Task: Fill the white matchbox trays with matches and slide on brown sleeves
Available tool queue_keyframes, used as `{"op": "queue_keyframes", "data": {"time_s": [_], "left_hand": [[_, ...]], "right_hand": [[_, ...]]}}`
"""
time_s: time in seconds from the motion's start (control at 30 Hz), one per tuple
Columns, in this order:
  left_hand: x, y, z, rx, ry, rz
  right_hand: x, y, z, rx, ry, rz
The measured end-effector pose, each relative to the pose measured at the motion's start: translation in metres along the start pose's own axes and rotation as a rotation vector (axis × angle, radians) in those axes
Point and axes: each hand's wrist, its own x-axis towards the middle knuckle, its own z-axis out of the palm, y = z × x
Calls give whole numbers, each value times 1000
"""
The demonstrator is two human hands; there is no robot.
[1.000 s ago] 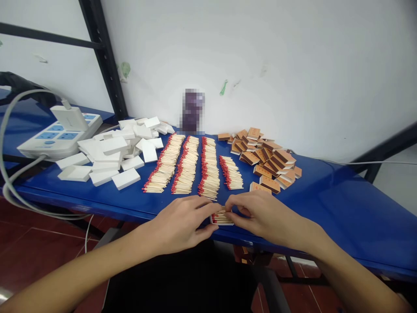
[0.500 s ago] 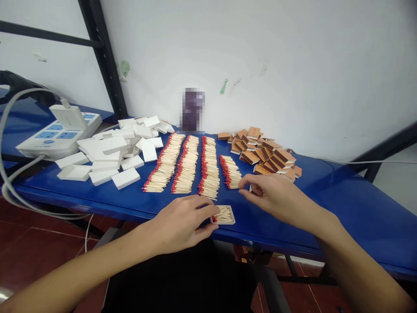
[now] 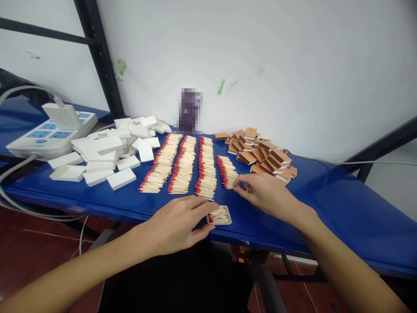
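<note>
My left hand (image 3: 184,219) grips the left end of a small white matchbox tray (image 3: 230,217) at the table's front edge, thumb and fingers on its sides. Red-tipped matches (image 3: 220,214) lie inside, heads toward my left hand. My right hand (image 3: 265,190) is closed, thumb and index finger together at the lower end of the short, rightmost row of matches (image 3: 227,171). Whether a match is between those fingertips I cannot make out. Three longer match rows, including the nearest long row (image 3: 206,169), lie to the left.
White trays (image 3: 107,150) are heaped on the left, beside a power strip (image 3: 48,134) with cables. Brown matchbox sleeves (image 3: 260,154) are piled at the back right. A blurred dark object (image 3: 190,111) stands against the wall behind the blue table (image 3: 325,204).
My right hand has come in left and slightly down to the end of the short match row. My left hand stays on the tray. The whole view has shifted slightly.
</note>
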Motion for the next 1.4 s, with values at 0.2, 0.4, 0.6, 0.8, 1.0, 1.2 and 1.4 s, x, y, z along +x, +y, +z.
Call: {"op": "queue_keyframes", "data": {"time_s": [0.2, 0.4, 0.6, 0.8, 1.0, 1.2, 1.4], "left_hand": [[0, 1, 1, -1, -4, 0], [0, 3, -3, 26, -7, -57], [2, 3, -5, -29, -25, -102], [3, 2, -6, -102, -75, -115], [4, 1, -7, -117, -54, -130], [5, 2, -8, -44, -47, -178], [3, 2, -9, -28, -57, -201]], "right_hand": [[3, 2, 3, 11, -37, -8], [-18, -24, -8, 158, -9, -118], [-25, -54, -3, 324, -72, -170], [-24, -47, -3, 396, -70, -197], [-25, -41, -5, 376, -53, -297], [-26, -40, 1, 328, -26, -273], [-27, -42, 4, 256, 42, -274]]}}
